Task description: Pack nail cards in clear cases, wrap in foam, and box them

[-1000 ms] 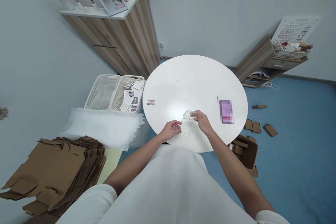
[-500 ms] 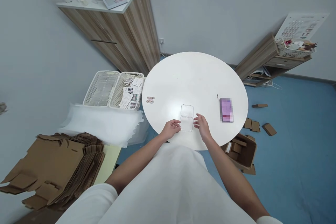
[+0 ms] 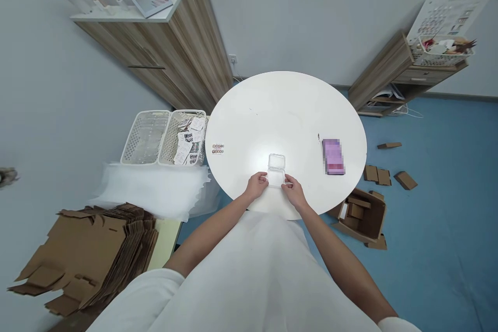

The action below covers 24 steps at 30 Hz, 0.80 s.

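Note:
A small clear plastic case [image 3: 276, 177] lies with its lid hinged up, near the front edge of the round white table [image 3: 288, 98]. My left hand [image 3: 257, 185] grips its left side, fingers against the wall. On the opposite side my right hand [image 3: 294, 191] holds the right wall with thumb and fingers. Nothing can be made out inside the case. To the left on the tabletop is a small card with round patterned pieces [image 3: 218, 149]. A purple packet [image 3: 333, 156], blurred by pixels, lies to the right, with a tiny dark item [image 3: 318, 137] beside it.
Left of the table stand white baskets, one with clear cases [image 3: 146, 137], one with printed cards [image 3: 184, 145]. Nearer are translucent white sheets [image 3: 151, 187] and stacked flat cardboard [image 3: 85, 249]. An open carton [image 3: 365, 218] and loose cardboard boxes [image 3: 405, 180] lie on the floor at right.
My right hand has closed in from beside the case onto its right wall, and my left hand has taken hold of the left wall. The camera view has shifted slightly.

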Tool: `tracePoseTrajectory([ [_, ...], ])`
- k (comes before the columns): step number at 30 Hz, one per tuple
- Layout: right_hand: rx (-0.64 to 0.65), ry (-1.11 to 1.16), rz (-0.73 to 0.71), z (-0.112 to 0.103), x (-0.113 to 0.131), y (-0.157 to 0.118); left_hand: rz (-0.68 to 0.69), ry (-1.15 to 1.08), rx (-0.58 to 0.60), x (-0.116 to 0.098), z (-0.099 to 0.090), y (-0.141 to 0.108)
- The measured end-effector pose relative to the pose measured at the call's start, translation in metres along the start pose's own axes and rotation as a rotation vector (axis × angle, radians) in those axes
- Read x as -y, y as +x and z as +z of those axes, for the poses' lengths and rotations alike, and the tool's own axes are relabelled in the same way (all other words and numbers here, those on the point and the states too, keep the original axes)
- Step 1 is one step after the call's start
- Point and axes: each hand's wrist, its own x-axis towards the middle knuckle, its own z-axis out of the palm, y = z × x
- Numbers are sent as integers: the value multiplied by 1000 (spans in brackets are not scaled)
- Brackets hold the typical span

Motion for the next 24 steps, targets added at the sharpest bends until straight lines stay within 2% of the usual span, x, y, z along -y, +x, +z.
tracePoseTrajectory([
  [10,7,-56,28,-1,-8,13,9,146,-41,-5,13,9],
  [17,9,-112,30,-2,-11,20,3,205,-2,-7,16,12],
  [24,5,-113,171,-1,-7,21,59,299,70,-8,15,9],
])
